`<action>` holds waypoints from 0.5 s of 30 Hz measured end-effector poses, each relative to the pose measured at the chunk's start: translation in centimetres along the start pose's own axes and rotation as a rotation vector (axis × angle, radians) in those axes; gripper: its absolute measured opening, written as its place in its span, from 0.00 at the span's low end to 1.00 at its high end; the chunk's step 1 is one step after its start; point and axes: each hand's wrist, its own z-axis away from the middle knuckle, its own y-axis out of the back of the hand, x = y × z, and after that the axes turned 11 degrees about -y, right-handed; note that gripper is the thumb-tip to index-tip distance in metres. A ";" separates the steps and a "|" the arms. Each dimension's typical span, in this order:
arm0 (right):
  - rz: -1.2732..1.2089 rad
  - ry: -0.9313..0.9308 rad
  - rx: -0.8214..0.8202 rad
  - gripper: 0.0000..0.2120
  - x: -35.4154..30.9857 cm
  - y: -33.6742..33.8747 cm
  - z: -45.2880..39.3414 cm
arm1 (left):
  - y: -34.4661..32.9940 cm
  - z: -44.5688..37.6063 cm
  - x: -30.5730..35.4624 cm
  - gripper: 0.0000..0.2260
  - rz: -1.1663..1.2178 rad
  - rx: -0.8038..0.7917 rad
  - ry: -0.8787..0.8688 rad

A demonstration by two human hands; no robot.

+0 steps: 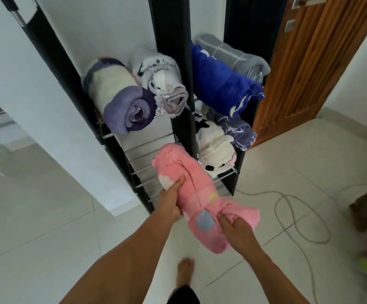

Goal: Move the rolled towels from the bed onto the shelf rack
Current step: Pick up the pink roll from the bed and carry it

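I hold a rolled pink towel (191, 183) in both hands, just in front of the black shelf rack (178, 51). My left hand (170, 200) grips its left side and my right hand (235, 227) pinches its near end. The towel's far end points into the rack's lower left bay, over bare metal rods (143, 148). A purple and cream roll (116, 95) and a white patterned roll (162, 82) lie above on the left. On the right lie a blue roll (219, 84), a grey roll (233, 53), a cow-print roll (215, 150) and a lilac roll (237, 130).
A wooden door (314, 53) stands open to the right of the rack. A white cable (296, 216) loops across the pale floor tiles. A white wall corner (46, 106) juts out on the left. My bare foot (185, 270) is below. The bed is out of view.
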 end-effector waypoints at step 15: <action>-0.147 0.003 -0.106 0.23 -13.9 -8.2 -18.7 | -2.1 -24.4 7.2 0.40 -0.153 0.058 -0.077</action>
